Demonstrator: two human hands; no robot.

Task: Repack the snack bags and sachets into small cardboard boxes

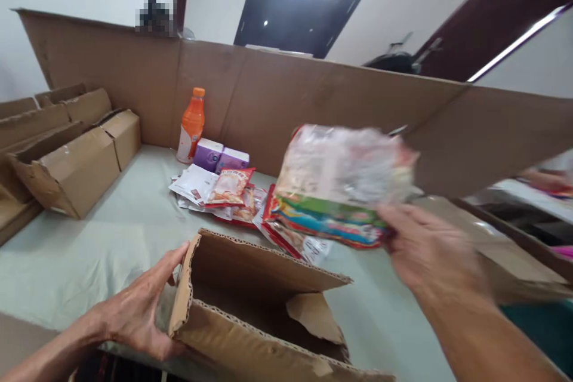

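With its thumb and fingers spread round the left end of an open cardboard box (233, 334), my left hand (138, 304) grips it at the table's front edge. A torn flap shows inside the box. My right hand (430, 250) is closed on the lower right corner of a snack bag (326, 185), whitish above and green, blue and red below, blurred by motion. The bag hangs in the air beyond the box. Behind it lies a pile of red and white snack packets (230, 188), partly hidden by the bag.
An orange drink bottle (192, 125) stands by the cardboard wall (268, 95), next to purple packs (221, 156). Several long cardboard boxes (89, 167) sit at the left. Another cardboard box (505, 250) is at the right, past my forearm. A person's hand (548, 179) shows at the far right.
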